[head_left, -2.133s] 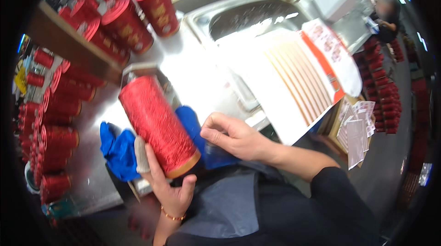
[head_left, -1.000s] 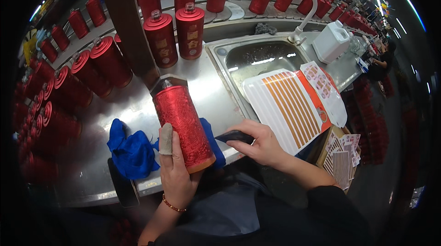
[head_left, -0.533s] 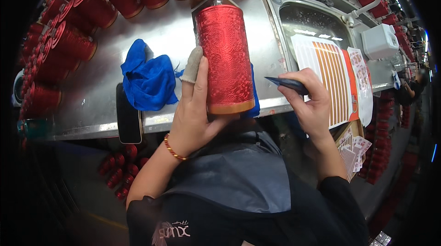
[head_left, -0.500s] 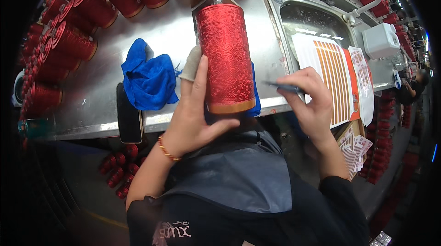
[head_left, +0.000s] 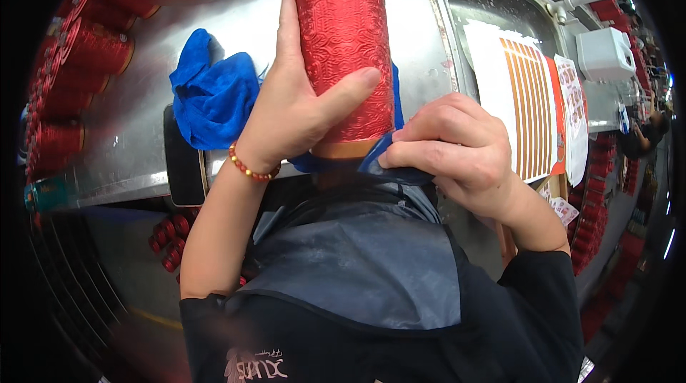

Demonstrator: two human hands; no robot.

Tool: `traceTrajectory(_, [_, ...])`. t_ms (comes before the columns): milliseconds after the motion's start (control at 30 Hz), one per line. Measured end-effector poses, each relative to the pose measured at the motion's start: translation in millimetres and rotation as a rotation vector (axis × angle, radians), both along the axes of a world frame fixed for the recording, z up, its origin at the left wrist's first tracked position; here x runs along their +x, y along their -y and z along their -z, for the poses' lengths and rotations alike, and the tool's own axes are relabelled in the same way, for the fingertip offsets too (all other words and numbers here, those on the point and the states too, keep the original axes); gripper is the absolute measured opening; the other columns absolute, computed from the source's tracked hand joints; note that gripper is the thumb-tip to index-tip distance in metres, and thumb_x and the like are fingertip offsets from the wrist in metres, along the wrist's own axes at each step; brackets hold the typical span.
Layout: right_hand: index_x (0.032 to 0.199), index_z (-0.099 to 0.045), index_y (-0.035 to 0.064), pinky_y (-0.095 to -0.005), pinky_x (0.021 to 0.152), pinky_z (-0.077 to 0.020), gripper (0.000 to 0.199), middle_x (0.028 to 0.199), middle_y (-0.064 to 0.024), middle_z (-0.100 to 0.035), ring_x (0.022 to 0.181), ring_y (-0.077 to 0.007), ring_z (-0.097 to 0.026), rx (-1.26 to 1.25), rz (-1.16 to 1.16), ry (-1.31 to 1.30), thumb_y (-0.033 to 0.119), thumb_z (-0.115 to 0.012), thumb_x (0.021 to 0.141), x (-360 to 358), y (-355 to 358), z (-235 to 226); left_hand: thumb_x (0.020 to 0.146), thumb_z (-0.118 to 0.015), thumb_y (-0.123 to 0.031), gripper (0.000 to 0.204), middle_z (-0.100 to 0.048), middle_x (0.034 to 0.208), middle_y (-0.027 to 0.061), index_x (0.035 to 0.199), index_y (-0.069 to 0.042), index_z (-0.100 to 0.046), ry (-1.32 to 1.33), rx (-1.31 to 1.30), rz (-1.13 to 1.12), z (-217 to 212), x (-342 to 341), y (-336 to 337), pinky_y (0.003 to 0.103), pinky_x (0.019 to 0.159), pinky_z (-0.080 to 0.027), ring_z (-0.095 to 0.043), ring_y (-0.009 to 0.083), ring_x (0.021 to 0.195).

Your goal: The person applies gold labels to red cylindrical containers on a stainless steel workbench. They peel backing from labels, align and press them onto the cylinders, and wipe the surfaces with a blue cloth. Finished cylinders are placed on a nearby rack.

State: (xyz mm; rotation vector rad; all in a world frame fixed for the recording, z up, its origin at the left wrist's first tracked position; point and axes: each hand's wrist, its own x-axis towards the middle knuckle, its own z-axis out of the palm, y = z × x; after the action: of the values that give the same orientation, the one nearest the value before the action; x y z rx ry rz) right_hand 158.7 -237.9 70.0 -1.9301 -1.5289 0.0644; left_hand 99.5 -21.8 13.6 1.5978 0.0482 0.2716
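Note:
A red embossed cylindrical bottle (head_left: 341, 33) with a gold-brown band at its base lies lengthwise in front of me, its base toward my body. My left hand (head_left: 300, 101) grips it from the left, fingers along its side and thumb across its front. By the base, my right hand (head_left: 457, 147) pinches a fold of blue cloth (head_left: 375, 156) between thumb and fingers, right up against the band. Whether a thin tool is also inside the right fist cannot be seen. A second, crumpled blue cloth (head_left: 218, 101) rests left of my left hand.
A phone (head_left: 182, 161) lies at the metal table's (head_left: 128, 147) front edge. At right are striped label sheets (head_left: 529, 108), a sink (head_left: 493, 4), a tap (head_left: 572, 4) and a white jug (head_left: 606, 54). Red cylinders (head_left: 96, 47) line the left; another person (head_left: 647, 136) is far right.
My right hand, which held a thin dark tool, has moved left to the bottle's base and now pinches blue cloth. The left thumb has come onto the bottle's front. The view has shifted.

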Motion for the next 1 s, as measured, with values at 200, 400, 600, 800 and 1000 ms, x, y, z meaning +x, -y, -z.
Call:
traceTrajectory(200, [0.096,-0.079,0.01,-0.0357,0.076,-0.057,0.028,0.09,-0.0048,-0.07,0.085,-0.0248,-0.069,-0.017,-0.03,0.031,0.002,-0.07,0.072,3,-4,-3,0.09,-0.08,-0.032,0.105,-0.051,0.141,0.0246,0.16,0.002,-0.009,-0.056,0.268,-0.067,-10,4,-5,0.038,0.101,-0.054,-0.059,0.0293,0.127])
traceTrajectory(400, [0.094,-0.079,0.0142,-0.0303,0.061,-0.0536,0.021,0.086,0.0016,-0.068,0.078,-0.0186,-0.064,0.027,-0.041,0.103,0.01,-0.075,0.074,7,-5,2,0.09,-0.079,-0.039,0.094,-0.054,0.137,0.0232,0.155,0.001,-0.023,-0.015,0.63,-0.222,-10,16,2,0.039,0.097,-0.055,-0.061,0.0287,0.123])
traceTrajectory(600, [0.095,-0.079,0.013,-0.0303,0.061,-0.0537,0.024,0.087,0.0007,-0.069,0.077,-0.019,-0.064,0.037,-0.053,0.118,0.01,-0.074,0.072,9,-8,1,0.085,-0.083,-0.044,0.103,-0.055,0.129,0.0293,0.155,0.0,-0.022,0.022,-0.356,0.027,11,11,-10,0.044,0.094,-0.055,-0.064,0.0366,0.116])
traceTrajectory(800, [0.099,-0.079,0.0095,-0.0363,0.075,-0.0578,0.03,0.09,-0.0056,-0.068,0.083,-0.0255,-0.067,-0.065,-0.07,0.087,0.003,-0.07,0.071,4,-5,-8,0.089,-0.079,-0.044,0.099,-0.057,0.129,0.0287,0.156,0.005,-0.025,0.012,0.755,-0.324,-18,20,10,0.042,0.095,-0.054,-0.062,0.0391,0.113])
traceTrajectory(1000, [0.098,-0.08,0.01,-0.0364,0.073,-0.0572,0.03,0.09,-0.0057,-0.068,0.084,-0.0253,-0.068,-0.059,-0.095,0.05,0.004,-0.072,0.069,6,-4,-5,0.091,-0.079,-0.037,0.099,-0.059,0.132,0.0207,0.16,-0.002,-0.018,0.004,0.071,0.005,5,20,-18,0.037,0.093,-0.058,-0.064,0.0248,0.119])
